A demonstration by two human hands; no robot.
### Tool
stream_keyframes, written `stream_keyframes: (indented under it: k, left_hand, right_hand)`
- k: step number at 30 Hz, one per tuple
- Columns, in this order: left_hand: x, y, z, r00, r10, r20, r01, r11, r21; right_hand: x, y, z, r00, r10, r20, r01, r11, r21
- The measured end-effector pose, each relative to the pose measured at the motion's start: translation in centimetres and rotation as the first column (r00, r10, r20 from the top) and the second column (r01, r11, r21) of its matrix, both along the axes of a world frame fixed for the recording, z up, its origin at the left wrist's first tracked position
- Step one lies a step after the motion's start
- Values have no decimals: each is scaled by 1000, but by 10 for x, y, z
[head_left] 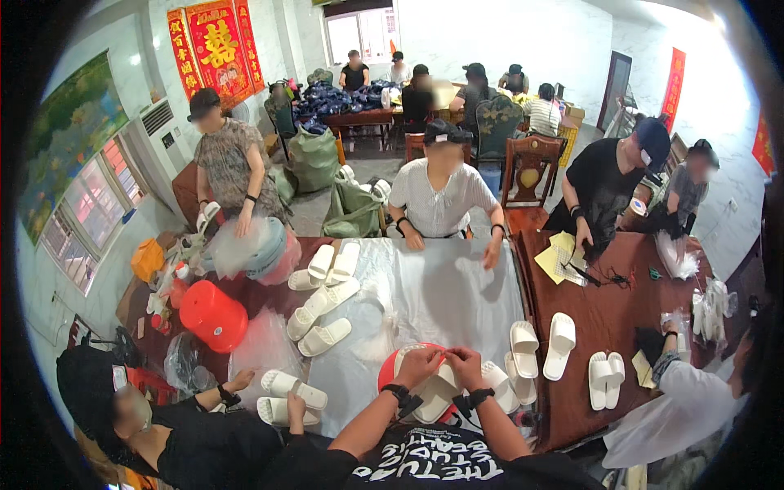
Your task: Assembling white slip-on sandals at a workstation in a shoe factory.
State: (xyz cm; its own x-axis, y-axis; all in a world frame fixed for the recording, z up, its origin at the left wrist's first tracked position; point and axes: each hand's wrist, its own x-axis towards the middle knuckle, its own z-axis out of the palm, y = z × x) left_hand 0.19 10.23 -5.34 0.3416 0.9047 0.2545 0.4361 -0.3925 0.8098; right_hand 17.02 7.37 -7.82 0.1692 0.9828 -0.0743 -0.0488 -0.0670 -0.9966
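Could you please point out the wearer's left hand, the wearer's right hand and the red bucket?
Left hand (420,366): head view, on the back of the hand.
Right hand (466,370): head view, on the back of the hand.
Red bucket (209,312): head view, on its outer surface.

White-lettered black shirt (426,454), dark wristbands (480,397)

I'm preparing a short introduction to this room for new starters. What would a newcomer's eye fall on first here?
Probably the bright red bucket at the left, vivid against the white slippers dotted across the tables. The large red-and-gold wall hanging at the upper left likely competes with it. Then, at bottom centre, the wearer's left hand and right hand are close together above white footwear.
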Motion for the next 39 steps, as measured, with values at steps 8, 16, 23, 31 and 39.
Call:
stream_keyframes:
  k: [8,16,23,31,39]
  left_hand:
    - [1,-6,6,1000,-6,-20,5,998,-60]
    - [4,-2,6,995,33,-90,-40,996,-78]
    - [6,-4,9,995,92,-40,-95,991,-98]
    - [11,-9,9,988,137,-71,-143,985,-95]
    - [10,-34,22,956,285,-73,-269,947,174]
  right_hand:
    - [0,-1,-1,999,29,13,-30,999,36]
    - [4,1,-19,999,-12,32,9,998,65]
    - [5,3,-18,995,-55,87,49,996,70]
    - [6,6,-29,993,-25,116,15,996,82]
    - [4,2,-20,975,-53,215,27,992,122]
